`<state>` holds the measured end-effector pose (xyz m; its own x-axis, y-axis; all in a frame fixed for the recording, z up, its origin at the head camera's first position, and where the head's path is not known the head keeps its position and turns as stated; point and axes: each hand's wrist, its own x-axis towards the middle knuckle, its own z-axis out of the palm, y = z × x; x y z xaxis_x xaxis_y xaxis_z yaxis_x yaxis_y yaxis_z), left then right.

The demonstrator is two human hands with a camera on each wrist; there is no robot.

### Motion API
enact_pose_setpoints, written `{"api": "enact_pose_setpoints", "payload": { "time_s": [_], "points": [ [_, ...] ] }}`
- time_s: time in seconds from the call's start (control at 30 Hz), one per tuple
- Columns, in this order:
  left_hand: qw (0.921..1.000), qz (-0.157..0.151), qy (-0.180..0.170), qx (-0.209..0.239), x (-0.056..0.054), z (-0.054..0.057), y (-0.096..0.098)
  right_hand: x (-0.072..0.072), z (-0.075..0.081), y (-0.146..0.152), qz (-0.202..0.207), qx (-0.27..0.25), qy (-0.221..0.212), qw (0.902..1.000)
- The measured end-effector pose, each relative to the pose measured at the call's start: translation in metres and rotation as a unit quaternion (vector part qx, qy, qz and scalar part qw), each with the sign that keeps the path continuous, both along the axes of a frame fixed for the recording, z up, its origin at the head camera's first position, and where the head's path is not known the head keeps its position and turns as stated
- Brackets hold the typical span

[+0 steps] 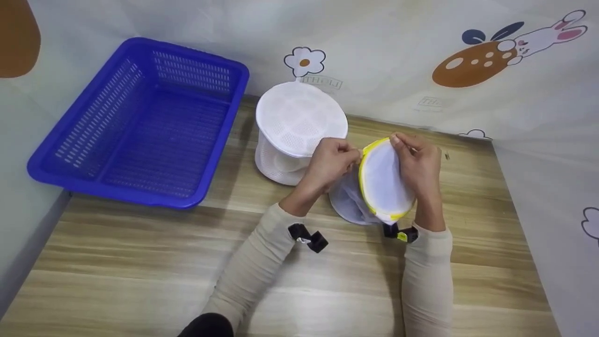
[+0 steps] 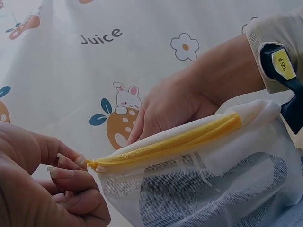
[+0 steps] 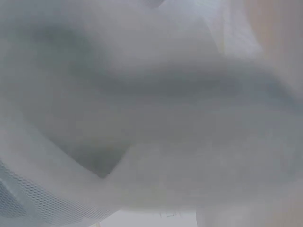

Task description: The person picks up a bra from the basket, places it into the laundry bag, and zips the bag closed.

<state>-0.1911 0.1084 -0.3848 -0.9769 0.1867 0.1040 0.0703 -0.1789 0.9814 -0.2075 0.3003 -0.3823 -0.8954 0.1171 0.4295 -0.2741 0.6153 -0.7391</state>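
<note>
A white mesh laundry bag (image 1: 386, 180) with a yellow zipper (image 2: 175, 146) round its top stands tilted on the table, its round lid facing up toward me. My left hand (image 1: 330, 161) pinches the zipper's small yellow pull (image 2: 93, 164) between thumb and fingertips at the far left of the rim. On the other side, my right hand (image 1: 419, 166) grips the lid's upper edge, thumb on top. Pale fabric (image 3: 156, 165) fills most of the right wrist view, blurred, with a patch of mesh at its lower left.
Just left of the hands stands a second white mesh laundry bag (image 1: 302, 117), its round top tilted. A large blue plastic basket (image 1: 203, 187) with slotted sides sits farther left. A patterned white sheet (image 1: 388, 61) backs the wooden table (image 1: 140, 262).
</note>
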Motion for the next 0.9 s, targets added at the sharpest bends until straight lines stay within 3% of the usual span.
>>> {"api": "enact_pose_setpoints", "payload": {
  "time_s": [0.2,0.5,0.9],
  "points": [
    [0.9998,-0.013,0.012,0.01,0.0,0.0,0.0,0.012,0.015,-0.011,-0.001,0.0,-0.002,1.0],
    [0.9997,-0.015,0.006,0.016,0.0,-0.001,0.001,-0.007,-0.006,0.009,-0.006,-0.002,0.003,1.0],
    [0.9996,-0.02,0.001,0.021,0.001,0.0,0.001,-0.009,-0.008,0.013,-0.044,-0.013,-0.024,0.9986]
  ]
}}
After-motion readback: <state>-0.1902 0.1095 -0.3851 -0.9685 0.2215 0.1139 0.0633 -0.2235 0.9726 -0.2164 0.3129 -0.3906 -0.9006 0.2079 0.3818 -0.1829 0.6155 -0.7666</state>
